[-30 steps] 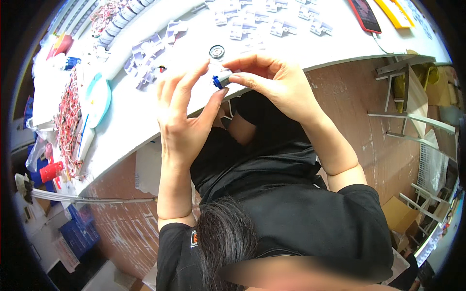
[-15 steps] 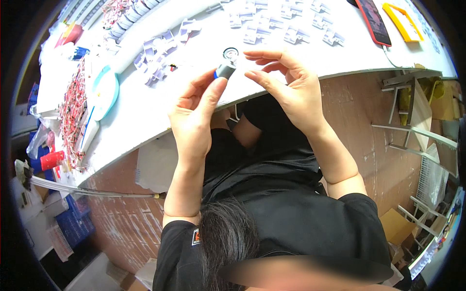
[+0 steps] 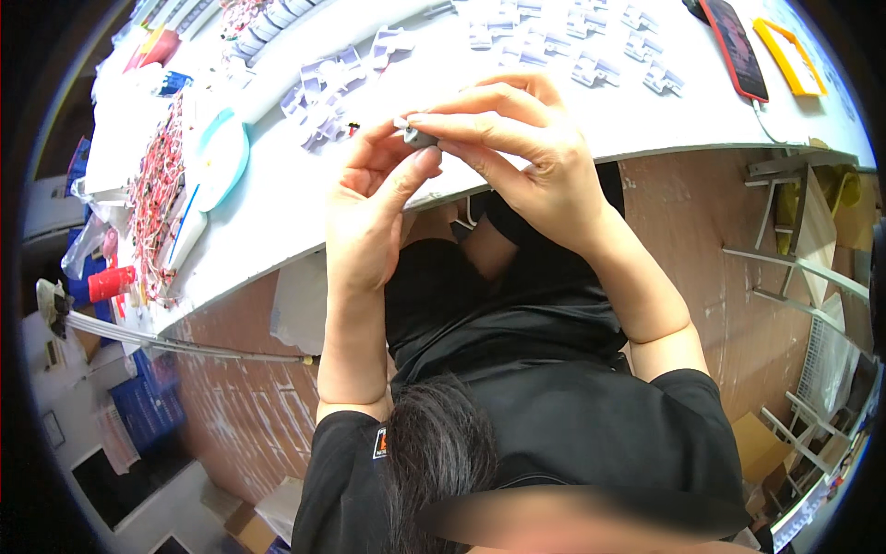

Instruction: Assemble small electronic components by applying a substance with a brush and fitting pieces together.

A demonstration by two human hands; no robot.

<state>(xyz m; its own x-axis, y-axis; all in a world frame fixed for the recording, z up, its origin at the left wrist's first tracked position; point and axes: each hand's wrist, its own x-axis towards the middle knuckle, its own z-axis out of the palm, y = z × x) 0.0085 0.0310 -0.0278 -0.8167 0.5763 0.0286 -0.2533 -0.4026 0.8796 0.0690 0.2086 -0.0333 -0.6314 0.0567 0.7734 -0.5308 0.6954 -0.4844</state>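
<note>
Between my two hands, above the front edge of the table, is a small grey cylindrical part (image 3: 421, 138) with a white tip. My left hand (image 3: 367, 208) is closed on it, thumb against its near side. The fingertips of my right hand (image 3: 544, 162) pinch at the same part from the right and hide some of it. On the table beyond my left hand lies a cluster of white plastic brackets (image 3: 318, 106). More white brackets (image 3: 591, 69) are spread out beyond my right hand.
At the left are a light-blue dish (image 3: 242, 157) and a heap of red and white wires (image 3: 152, 198). A red-edged phone (image 3: 736, 51) with a cable and a yellow frame (image 3: 789, 57) lie at the far right. A white rack (image 3: 803, 245) stands right of the table.
My right hand has moved left and closed onto the grey part, which has turned in my left hand. The small ring-shaped item seen on the table before is now out of sight.
</note>
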